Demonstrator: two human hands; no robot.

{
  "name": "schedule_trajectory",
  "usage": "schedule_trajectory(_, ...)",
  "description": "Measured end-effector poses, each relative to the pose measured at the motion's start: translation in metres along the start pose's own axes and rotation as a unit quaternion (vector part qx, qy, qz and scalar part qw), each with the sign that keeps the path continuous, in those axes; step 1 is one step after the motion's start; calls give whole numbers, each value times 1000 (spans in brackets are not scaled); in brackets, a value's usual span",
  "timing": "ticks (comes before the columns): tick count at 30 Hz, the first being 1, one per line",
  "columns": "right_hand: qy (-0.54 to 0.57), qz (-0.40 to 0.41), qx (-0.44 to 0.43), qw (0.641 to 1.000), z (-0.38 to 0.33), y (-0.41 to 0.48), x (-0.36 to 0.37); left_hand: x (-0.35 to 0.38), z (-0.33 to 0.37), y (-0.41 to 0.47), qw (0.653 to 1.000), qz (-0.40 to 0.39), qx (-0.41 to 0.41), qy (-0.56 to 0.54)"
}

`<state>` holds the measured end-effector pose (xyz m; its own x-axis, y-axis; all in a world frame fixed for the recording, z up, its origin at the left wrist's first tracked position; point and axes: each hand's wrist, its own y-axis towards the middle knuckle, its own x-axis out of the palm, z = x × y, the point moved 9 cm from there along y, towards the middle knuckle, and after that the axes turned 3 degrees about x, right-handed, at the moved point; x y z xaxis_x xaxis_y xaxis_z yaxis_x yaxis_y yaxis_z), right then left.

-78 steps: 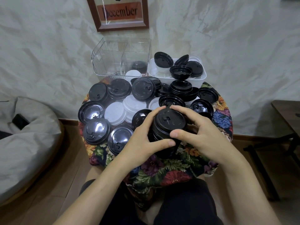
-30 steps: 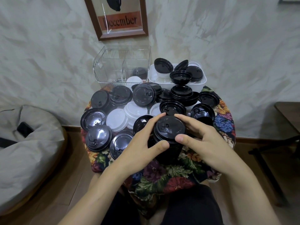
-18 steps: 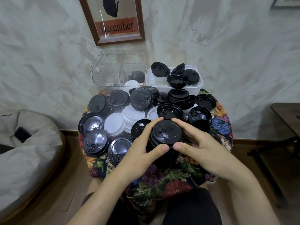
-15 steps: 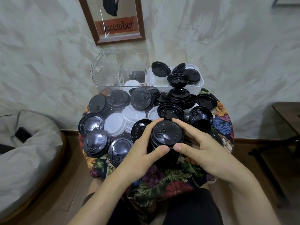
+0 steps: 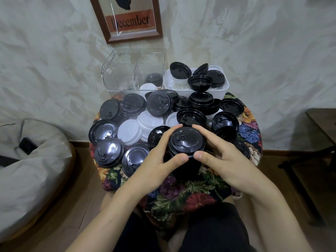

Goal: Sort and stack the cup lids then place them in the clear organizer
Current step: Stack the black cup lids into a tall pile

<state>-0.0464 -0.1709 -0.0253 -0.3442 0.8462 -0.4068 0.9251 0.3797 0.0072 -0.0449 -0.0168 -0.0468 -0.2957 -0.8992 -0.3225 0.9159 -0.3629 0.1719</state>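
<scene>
A tall stack of black cup lids [image 5: 186, 142] stands at the near edge of the round table [image 5: 251, 131]. My left hand [image 5: 160, 160] and my right hand [image 5: 223, 160] both grip the stack from its sides, thumbs meeting at the front rim. Several loose black lids [image 5: 160, 104] and white lids [image 5: 129, 132] cover the table behind. The clear organizer [image 5: 134, 75] stands at the back left, with a white lid [image 5: 148, 87] and a dark ribbed item [image 5: 153, 79] inside it.
A white bin [image 5: 222, 91] at the back right holds more black lids. A floral cloth covers the table. A grey beanbag [image 5: 27, 170] lies left on the floor, a dark wooden table [image 5: 323, 122] stands right. A framed picture hangs on the wall.
Both hands keep hold of the black stack in the same spot. Only the view has shifted slightly.
</scene>
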Motion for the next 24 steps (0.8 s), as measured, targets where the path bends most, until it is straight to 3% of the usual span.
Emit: schedule_trajectory(24,-4,-23,4,1000,7,2,-2,6,-7,5,1000,-19,-10,-9)
